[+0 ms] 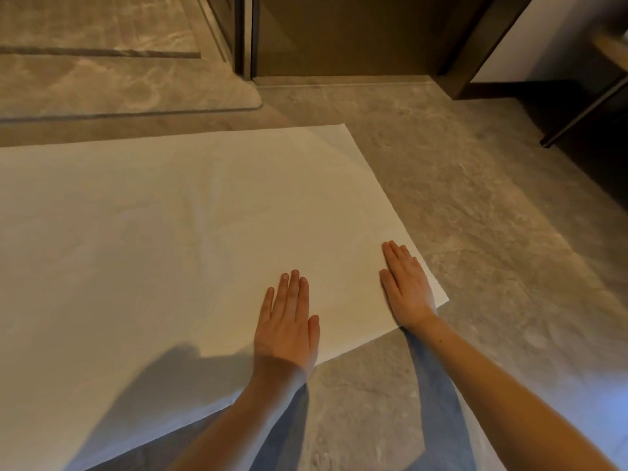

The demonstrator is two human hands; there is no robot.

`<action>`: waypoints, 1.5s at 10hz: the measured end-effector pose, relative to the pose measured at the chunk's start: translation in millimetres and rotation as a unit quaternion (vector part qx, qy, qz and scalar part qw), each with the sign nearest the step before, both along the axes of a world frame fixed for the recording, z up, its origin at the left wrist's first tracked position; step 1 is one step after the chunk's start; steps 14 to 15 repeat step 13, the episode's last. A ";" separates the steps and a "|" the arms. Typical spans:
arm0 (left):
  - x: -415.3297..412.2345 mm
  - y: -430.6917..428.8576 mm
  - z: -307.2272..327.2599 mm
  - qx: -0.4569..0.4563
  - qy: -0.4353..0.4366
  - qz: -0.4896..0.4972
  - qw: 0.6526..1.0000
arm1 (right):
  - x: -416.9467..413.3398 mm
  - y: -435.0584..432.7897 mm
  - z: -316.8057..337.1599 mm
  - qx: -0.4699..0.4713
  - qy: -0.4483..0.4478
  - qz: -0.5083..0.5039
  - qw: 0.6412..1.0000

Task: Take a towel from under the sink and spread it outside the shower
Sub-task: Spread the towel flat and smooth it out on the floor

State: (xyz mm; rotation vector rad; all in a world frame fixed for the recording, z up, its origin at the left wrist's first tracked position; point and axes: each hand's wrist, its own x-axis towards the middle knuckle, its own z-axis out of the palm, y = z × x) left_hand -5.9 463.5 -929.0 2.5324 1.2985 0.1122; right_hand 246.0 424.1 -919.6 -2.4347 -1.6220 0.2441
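From the head camera, the large white rectangular cloth towel (190, 239) lies spread flat on the grey marbled stone floor (475, 215), its far edge running along the raised stone threshold of the shower (129, 112). Both hands rest on it, palms down with fingers straight and gripping nothing: the left hand (289, 321) lies on the towel's near edge, and the right hand (407, 287) lies on the towel's near right corner.

The towel looks soft, limp and light. It would crease or bunch if pushed, so I judge it is best shifted by pinching a corner or edge, or smoothed with flat palms from the middle outward.

Beyond the towel's far right corner stands a dark brown door and frame (339, 39). A dark metal furniture leg (577, 113) stands well to the right of the towel. Nothing lies on the towel or blocks it.
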 end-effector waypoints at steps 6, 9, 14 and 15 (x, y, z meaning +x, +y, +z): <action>-39.3 77.4 24.7 0.071 -0.081 0.083 0.991 | -144.0 95.7 24.3 0.077 0.103 0.163 0.978; -66.6 83.5 -11.7 0.071 -0.032 0.098 0.992 | -153.8 99.9 -14.0 0.006 -0.025 0.194 0.981; -78.9 103.3 67.5 -0.086 0.053 0.103 0.989 | -162.6 114.5 55.6 -0.102 0.041 0.201 0.973; -78.9 103.3 67.5 -0.086 0.053 0.103 0.989 | -162.6 114.5 55.6 -0.102 0.041 0.201 0.973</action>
